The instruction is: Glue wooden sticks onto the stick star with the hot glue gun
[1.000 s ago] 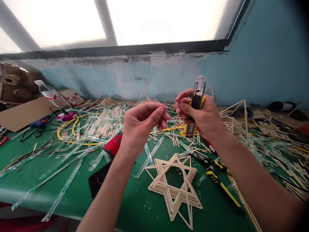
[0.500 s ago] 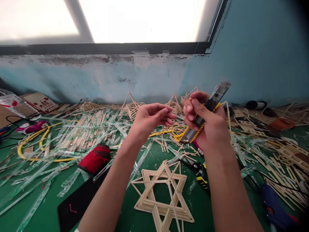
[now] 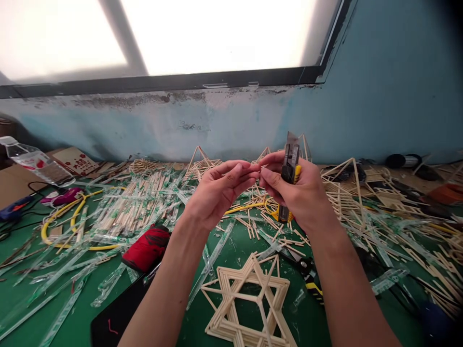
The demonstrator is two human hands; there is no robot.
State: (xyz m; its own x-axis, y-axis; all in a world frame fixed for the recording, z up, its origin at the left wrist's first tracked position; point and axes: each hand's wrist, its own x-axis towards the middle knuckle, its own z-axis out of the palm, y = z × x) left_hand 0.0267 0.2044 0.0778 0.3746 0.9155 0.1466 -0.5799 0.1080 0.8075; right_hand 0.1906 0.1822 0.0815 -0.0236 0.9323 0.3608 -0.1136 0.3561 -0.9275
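Note:
My left hand [image 3: 222, 190] is raised over the table, its thumb and fingers pinched on something small and reddish that I cannot make out. My right hand [image 3: 296, 188] meets it fingertip to fingertip and holds a black and yellow utility knife [image 3: 290, 168] upright against the palm, blade end up. Below both hands, a star-shaped frame of stacked wooden sticks [image 3: 249, 301] lies on the green table top [image 3: 188, 332]. Black and yellow pliers [image 3: 307, 270] lie to the right of the star, partly behind my right forearm.
A red and black pouch [image 3: 146, 248] and a black flat object [image 3: 115, 313] lie at left. Bundled sticks with plastic wrappers [image 3: 133, 207] and a yellow cord [image 3: 45, 231] are behind. A plastic bottle [image 3: 38, 161] leans at far left; loose sticks [image 3: 415, 250] spread at right.
My hands have come together, fingertips now meeting. The knife in my right hand has turned from slanted to nearly upright. The camera view has shifted slightly.

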